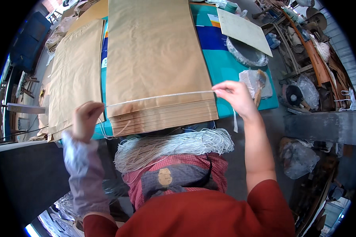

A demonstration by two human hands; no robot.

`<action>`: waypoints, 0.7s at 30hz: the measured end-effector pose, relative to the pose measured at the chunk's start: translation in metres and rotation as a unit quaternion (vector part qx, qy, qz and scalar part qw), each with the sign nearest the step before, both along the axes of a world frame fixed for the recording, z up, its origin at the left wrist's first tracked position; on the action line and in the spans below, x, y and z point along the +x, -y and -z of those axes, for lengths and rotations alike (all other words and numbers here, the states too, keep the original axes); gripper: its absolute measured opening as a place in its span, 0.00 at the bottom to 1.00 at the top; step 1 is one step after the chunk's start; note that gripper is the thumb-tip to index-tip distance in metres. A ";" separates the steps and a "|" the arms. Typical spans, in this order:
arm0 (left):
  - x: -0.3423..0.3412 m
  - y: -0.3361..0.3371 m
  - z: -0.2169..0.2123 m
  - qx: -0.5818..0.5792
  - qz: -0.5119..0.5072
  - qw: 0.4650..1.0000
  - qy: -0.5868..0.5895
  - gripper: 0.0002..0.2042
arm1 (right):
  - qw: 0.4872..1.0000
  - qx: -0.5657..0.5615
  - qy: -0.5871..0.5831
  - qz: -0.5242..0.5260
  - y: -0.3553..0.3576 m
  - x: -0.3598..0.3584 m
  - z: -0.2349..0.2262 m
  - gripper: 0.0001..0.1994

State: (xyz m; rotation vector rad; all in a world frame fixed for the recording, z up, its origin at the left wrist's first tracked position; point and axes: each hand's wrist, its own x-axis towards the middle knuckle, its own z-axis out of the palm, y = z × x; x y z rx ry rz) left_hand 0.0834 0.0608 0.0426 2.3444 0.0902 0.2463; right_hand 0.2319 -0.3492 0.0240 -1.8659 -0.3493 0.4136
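Note:
A white string (158,97) is stretched nearly straight across the near end of a stack of brown paper sacks (158,51). My left hand (86,118) pinches it beside the stack's left edge. Past the right edge, my right hand (238,98) pinches the other end, and a short white tail hangs below its fingers. The sacks lie flat, their layered near edges stepping down toward me. A thick bundle of loose white strings (174,145) rests across my lap. Some strands trail near the lower left corner of the stack.
Another brown paper pile (77,75) lies to the left on the teal-covered table (219,71). At the right sit a pale flat board (245,31), a plastic-wrapped ring (247,58) and a wrapped block (267,89). Cluttered shelving (300,43) stands beyond.

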 end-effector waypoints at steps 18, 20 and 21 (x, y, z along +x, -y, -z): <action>0.019 0.021 0.077 0.287 -0.014 0.947 0.146 0.07 | 0.992 -0.006 -0.121 0.021 -0.006 0.025 0.072 0.09; 0.018 0.027 0.074 0.304 0.009 0.941 0.148 0.09 | 0.984 0.068 -0.167 0.011 -0.005 0.020 0.075 0.12; 0.015 0.027 0.072 0.316 0.017 0.937 0.147 0.10 | 0.976 0.106 -0.190 0.001 -0.007 0.018 0.077 0.14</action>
